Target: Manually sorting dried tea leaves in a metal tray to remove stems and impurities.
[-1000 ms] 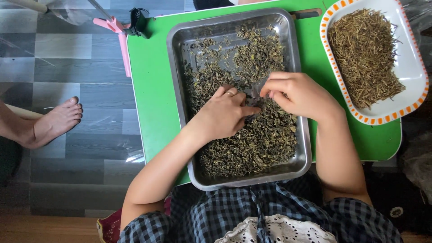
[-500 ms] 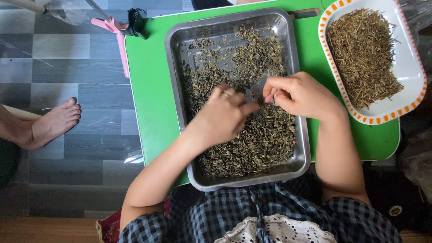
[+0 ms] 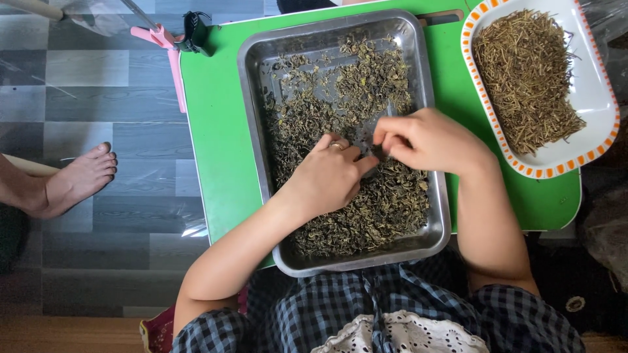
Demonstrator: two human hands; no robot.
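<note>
— What are the hands doing right now?

— The right hand [image 3: 428, 140] is pinching, its fingertips closed together on what looks like a small bit of the dried, dark green leaves [image 3: 353, 163], though I cannot tell exactly what is in the pinch. The left hand [image 3: 330, 176] is lying half-curled on the heap with its fingers bent, gripping nothing that I can see.

— Has anything changed in the last second?

— Hardly. Both hands are staying over the middle of the rectangular steel tray [image 3: 252, 124]; the left one has been drawing closer to the right, so the picking is going on in one spot.

— And around them?

— The tray is sitting on a small green table [image 3: 216, 137]. A white oval dish with an orange-checked rim [image 3: 592, 91] holding straw-coloured stems is lying just beside it. A bare foot [image 3: 78, 180] is resting on the grey floor, well apart.
</note>
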